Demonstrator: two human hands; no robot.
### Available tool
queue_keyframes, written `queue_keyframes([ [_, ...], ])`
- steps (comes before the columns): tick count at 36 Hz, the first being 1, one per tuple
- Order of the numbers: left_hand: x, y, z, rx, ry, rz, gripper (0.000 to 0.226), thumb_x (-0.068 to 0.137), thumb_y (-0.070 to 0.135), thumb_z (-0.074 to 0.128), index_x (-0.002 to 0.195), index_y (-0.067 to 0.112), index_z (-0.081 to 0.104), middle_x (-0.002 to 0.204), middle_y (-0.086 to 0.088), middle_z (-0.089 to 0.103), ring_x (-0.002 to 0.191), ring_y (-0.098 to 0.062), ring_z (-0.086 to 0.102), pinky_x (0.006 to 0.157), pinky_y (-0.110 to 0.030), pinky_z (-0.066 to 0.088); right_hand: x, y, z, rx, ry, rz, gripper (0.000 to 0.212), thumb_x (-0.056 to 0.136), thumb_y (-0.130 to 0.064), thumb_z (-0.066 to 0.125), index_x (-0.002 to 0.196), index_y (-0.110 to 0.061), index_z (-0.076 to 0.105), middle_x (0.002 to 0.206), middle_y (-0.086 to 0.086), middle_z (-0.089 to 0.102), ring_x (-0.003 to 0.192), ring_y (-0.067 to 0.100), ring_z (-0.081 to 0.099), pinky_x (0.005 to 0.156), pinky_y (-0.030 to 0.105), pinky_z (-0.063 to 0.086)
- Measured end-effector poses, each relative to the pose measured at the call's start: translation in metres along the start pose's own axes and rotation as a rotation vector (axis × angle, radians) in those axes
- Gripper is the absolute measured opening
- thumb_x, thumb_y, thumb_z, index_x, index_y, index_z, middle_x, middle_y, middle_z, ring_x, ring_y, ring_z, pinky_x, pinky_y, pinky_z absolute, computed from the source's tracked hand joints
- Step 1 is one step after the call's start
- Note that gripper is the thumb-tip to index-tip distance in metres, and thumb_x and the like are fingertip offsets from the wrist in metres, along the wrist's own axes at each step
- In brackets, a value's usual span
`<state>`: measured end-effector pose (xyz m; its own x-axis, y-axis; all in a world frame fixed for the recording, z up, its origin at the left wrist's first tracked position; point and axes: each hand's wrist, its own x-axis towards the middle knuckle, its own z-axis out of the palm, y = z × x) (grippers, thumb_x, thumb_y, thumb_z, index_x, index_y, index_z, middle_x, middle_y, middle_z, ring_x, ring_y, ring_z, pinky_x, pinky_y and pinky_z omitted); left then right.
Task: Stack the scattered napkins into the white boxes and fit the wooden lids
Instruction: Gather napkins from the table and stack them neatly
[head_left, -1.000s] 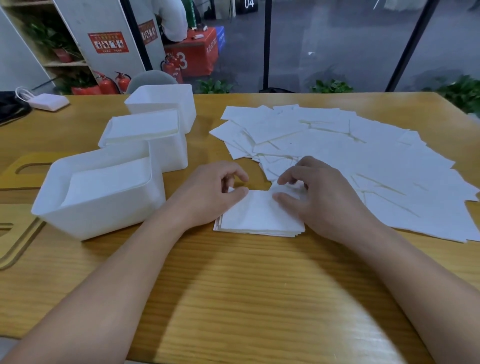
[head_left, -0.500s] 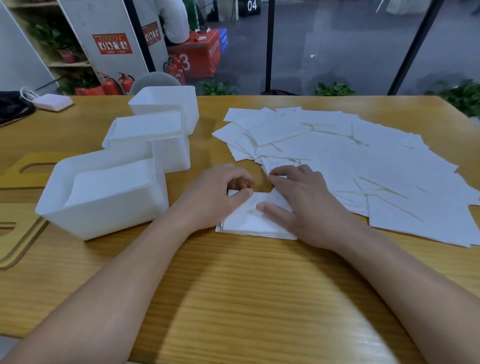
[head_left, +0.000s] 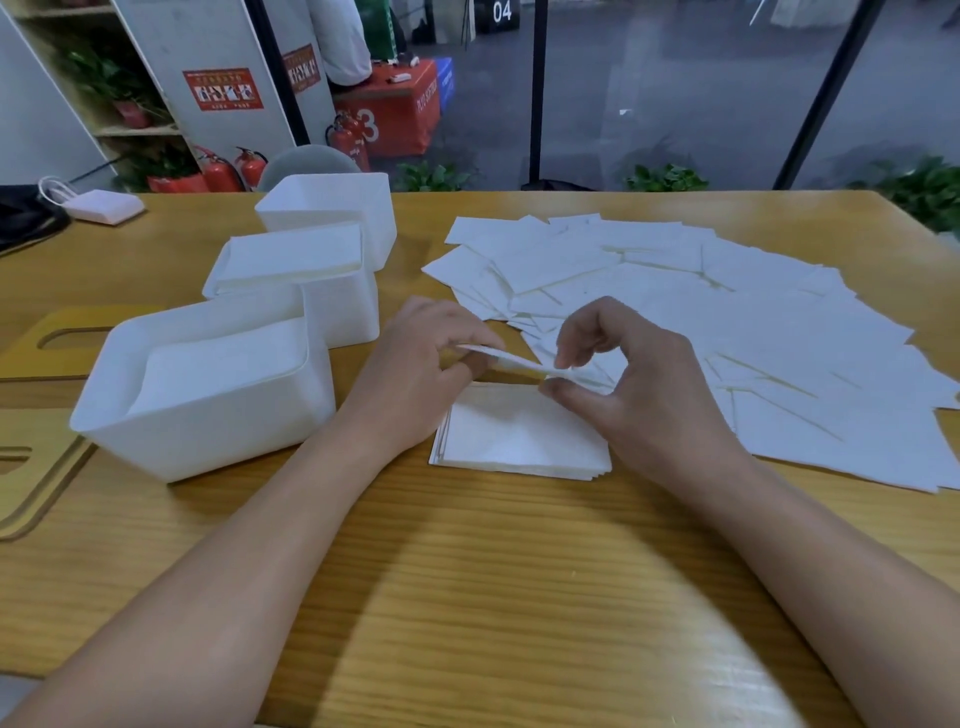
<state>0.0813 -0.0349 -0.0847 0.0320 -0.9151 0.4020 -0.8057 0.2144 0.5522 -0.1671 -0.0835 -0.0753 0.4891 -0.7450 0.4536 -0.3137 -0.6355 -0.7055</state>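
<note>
Spanning the frame, the wooden table (head_left: 467, 597) carries the scattered napkins (head_left: 727, 332) at right and three white boxes (head_left: 208, 410) at left, two holding napkins. Wooden lids (head_left: 31, 467) lie at the left edge. A small napkin stack (head_left: 519, 441) sits at centre. Left hand (head_left: 415, 379) and right hand (head_left: 639, 384) each pinch one raised napkin (head_left: 511, 359) just above the stack
</note>
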Motion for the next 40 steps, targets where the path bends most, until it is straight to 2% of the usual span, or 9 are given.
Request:
queue_keyframes([
  [6, -0.001, 0.010, -0.006, -0.069, 0.015, 0.032, 0.012, 0.103, 0.032, 0.074, 0.111, 0.037, 0.081, 0.106, 0.022, 0.071, 0.116, -0.006, 0.058, 0.101, -0.030, 0.047, 0.002, 0.006, 0.001, -0.056, 0.072, 0.005, 0.008, 0.097, -0.022, 0.080, 0.092, -0.025, 0.073, 0.090, -0.012, 0.067, 0.094, 0.015, 0.062, 0.077, 0.033, 0.047],
  [9, -0.001, 0.011, -0.010, -0.264, 0.058, -0.037, 0.017, 0.105, 0.032, 0.073, 0.121, 0.036, 0.079, 0.099, 0.023, 0.075, 0.093, -0.009, 0.069, 0.082, -0.040, 0.058, 0.004, 0.003, -0.008, 0.039, 0.117, 0.049, 0.029, 0.102, -0.025, 0.075, 0.077, -0.015, 0.062, 0.077, -0.007, 0.058, 0.079, 0.014, 0.056, 0.067, 0.035, 0.043],
  [13, 0.002, 0.011, -0.015, -0.390, 0.042, -0.140, 0.035, 0.106, 0.029, 0.071, 0.140, 0.038, 0.068, 0.060, 0.006, 0.034, 0.054, -0.017, 0.032, 0.054, -0.031, 0.031, 0.007, 0.001, -0.017, 0.212, 0.083, 0.211, 0.049, 0.103, -0.028, 0.073, 0.073, 0.000, 0.048, 0.066, 0.012, 0.034, 0.063, 0.025, 0.032, 0.060, 0.034, 0.029],
  [16, 0.000, 0.011, -0.018, -0.361, -0.092, -0.192, 0.046, 0.107, 0.028, 0.070, 0.147, 0.045, 0.055, 0.058, 0.002, 0.038, 0.052, -0.017, 0.034, 0.054, -0.032, 0.031, 0.007, 0.003, -0.019, 0.288, 0.010, 0.344, 0.007, 0.097, -0.022, 0.079, 0.097, -0.016, 0.076, 0.064, 0.008, 0.047, 0.059, 0.024, 0.045, 0.060, 0.037, 0.041],
  [20, -0.003, 0.012, -0.018, -0.202, -0.209, -0.187, 0.051, 0.104, 0.027, 0.070, 0.146, 0.049, 0.050, 0.057, 0.004, 0.042, 0.052, -0.013, 0.040, 0.055, -0.028, 0.035, 0.005, 0.005, -0.018, 0.059, -0.195, 0.316, 0.025, 0.092, -0.020, 0.078, 0.113, -0.032, 0.071, 0.059, -0.006, 0.056, 0.053, 0.011, 0.051, 0.058, 0.025, 0.043],
  [26, -0.004, 0.013, -0.019, -0.137, -0.265, -0.192, 0.046, 0.102, 0.025, 0.072, 0.140, 0.047, 0.059, 0.057, 0.004, 0.043, 0.054, -0.012, 0.041, 0.058, -0.020, 0.037, 0.003, 0.005, -0.016, 0.000, -0.252, 0.325, 0.026, 0.090, -0.024, 0.079, 0.112, -0.035, 0.070, 0.062, -0.004, 0.062, 0.053, 0.009, 0.051, 0.061, 0.031, 0.044],
  [34, -0.005, 0.005, -0.021, -0.026, -0.292, -0.280, 0.044, 0.090, 0.074, 0.070, 0.125, 0.049, 0.068, 0.052, 0.015, 0.047, 0.048, -0.004, 0.044, 0.065, -0.041, 0.048, 0.004, 0.011, -0.010, -0.270, -0.101, 0.215, 0.029, 0.088, -0.061, 0.078, 0.107, -0.040, 0.074, 0.094, -0.015, 0.066, 0.084, 0.001, 0.059, 0.071, 0.022, 0.044],
  [37, -0.003, 0.006, -0.018, 0.015, -0.221, -0.279, 0.036, 0.096, 0.073, 0.065, 0.115, 0.044, 0.074, 0.048, 0.013, 0.043, 0.046, -0.007, 0.040, 0.061, -0.040, 0.047, 0.003, 0.012, 0.001, -0.344, -0.141, 0.142, 0.048, 0.090, -0.070, 0.070, 0.124, -0.037, 0.074, 0.124, -0.019, 0.058, 0.114, 0.003, 0.050, 0.091, 0.017, 0.039],
  [40, -0.003, 0.006, -0.013, -0.002, -0.199, -0.260, 0.024, 0.101, 0.061, 0.066, 0.110, 0.041, 0.076, 0.048, 0.011, 0.044, 0.047, -0.008, 0.040, 0.057, -0.035, 0.040, 0.002, 0.014, 0.010, -0.438, -0.233, 0.111, 0.067, 0.092, -0.078, 0.058, 0.141, -0.033, 0.067, 0.149, -0.015, 0.053, 0.134, 0.013, 0.041, 0.114, 0.034, 0.035],
])
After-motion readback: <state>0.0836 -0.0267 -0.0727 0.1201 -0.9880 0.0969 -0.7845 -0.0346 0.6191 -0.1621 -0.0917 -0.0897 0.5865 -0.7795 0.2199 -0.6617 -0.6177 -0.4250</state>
